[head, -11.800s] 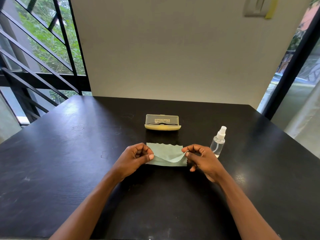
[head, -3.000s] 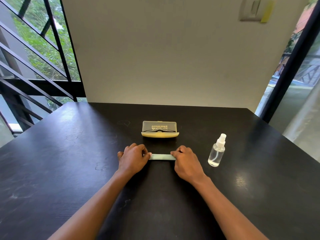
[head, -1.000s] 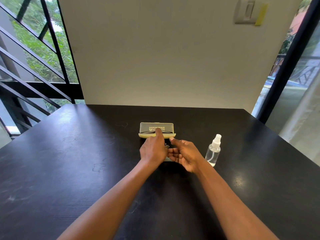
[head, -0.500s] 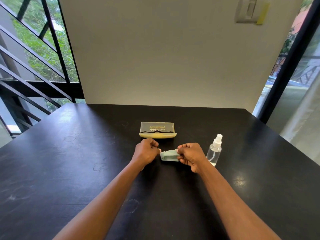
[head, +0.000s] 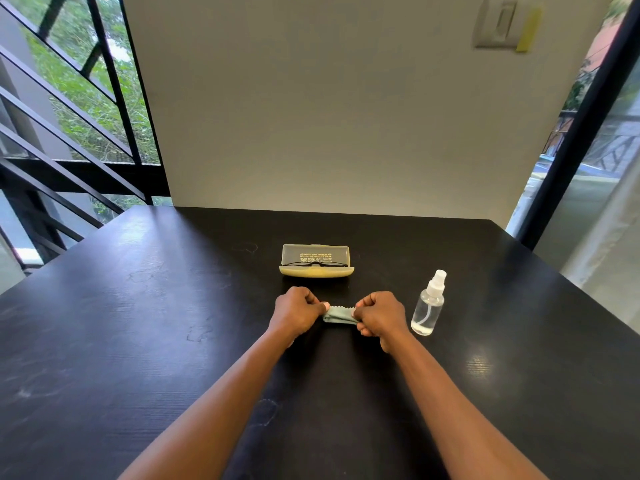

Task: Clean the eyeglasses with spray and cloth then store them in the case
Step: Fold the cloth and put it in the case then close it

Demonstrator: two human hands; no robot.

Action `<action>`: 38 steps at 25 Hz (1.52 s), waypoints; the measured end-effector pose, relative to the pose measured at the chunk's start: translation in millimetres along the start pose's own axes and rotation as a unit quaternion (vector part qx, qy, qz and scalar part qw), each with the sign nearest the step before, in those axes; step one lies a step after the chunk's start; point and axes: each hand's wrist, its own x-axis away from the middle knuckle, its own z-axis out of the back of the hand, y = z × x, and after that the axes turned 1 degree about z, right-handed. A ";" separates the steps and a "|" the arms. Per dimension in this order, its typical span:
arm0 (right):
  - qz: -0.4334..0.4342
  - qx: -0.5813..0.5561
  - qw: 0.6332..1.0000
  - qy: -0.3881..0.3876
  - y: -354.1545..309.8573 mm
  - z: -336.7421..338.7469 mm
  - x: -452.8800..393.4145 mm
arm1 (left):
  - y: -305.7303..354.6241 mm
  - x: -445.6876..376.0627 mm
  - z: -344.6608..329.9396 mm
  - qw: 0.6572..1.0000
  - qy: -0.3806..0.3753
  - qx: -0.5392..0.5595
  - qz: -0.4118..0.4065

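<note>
A small folded pale green cloth (head: 338, 314) is stretched between my two hands just above the black table (head: 138, 341). My left hand (head: 296, 313) pinches its left end and my right hand (head: 379, 318) pinches its right end, fingers curled. Behind them stands the yellow glasses case (head: 317, 270) with its clear lid raised, and the dark-framed eyeglasses (head: 317, 263) lie inside it. A clear spray bottle (head: 429, 306) with a white nozzle stands upright just right of my right hand.
A pale wall rises at the table's far edge. A black metal railing and window are at the left, a dark door frame at the right. The table's right edge runs diagonally past the bottle.
The cloth has been folded from a wide sheet into a small packet. My left hand touched the case a second ago and has come back to pinch the cloth's left end.
</note>
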 end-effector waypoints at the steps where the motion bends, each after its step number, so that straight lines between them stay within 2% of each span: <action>1: 0.002 0.005 1.000 0.004 1.0 0.0 0.1 | -0.2 -1.2 -0.3 1.000 0.002 -0.001 0.004; 9: 0.024 0.033 0.999 0.003 4.4 0.2 1.9 | 9.7 -3.6 -8.3 0.996 0.033 -0.062 0.063; 17: 0.016 0.025 0.999 0.016 3.9 -2.7 1.6 | 19.0 -2.8 -18.6 0.992 0.030 -0.097 0.078; 20: 0.017 0.027 0.999 0.014 3.5 -2.8 0.7 | 19.7 -3.3 -17.0 0.996 0.019 -0.033 0.077; 22: 0.011 0.025 1.000 0.007 2.6 -1.4 -0.2 | 22.5 -1.6 -14.5 0.994 -0.004 0.074 0.079; 24: 0.000 0.005 1.000 -0.011 0.4 -1.0 -0.9 | 28.9 3.4 -10.5 0.975 -0.031 0.196 0.097; 26: -0.024 -0.054 0.997 -0.045 -3.6 -2.4 -0.6 | 35.1 6.5 -5.8 0.956 -0.045 0.270 0.106; 31: -0.114 -0.196 0.967 -0.112 -17.7 -2.3 6.4 | 43.2 10.1 7.1 0.936 -0.037 0.339 0.093; 34: -0.151 -0.284 0.935 -0.149 -23.4 -0.3 7.4 | 44.4 10.4 12.2 0.916 -0.040 0.386 0.101; 36: -0.160 -0.351 0.908 -0.165 -26.6 -2.3 7.5 | 43.2 10.8 14.5 0.910 -0.044 0.397 0.109; 38: -0.152 -0.369 0.903 -0.159 -28.5 -5.4 4.9 | 40.0 8.8 15.4 0.917 -0.034 0.378 0.121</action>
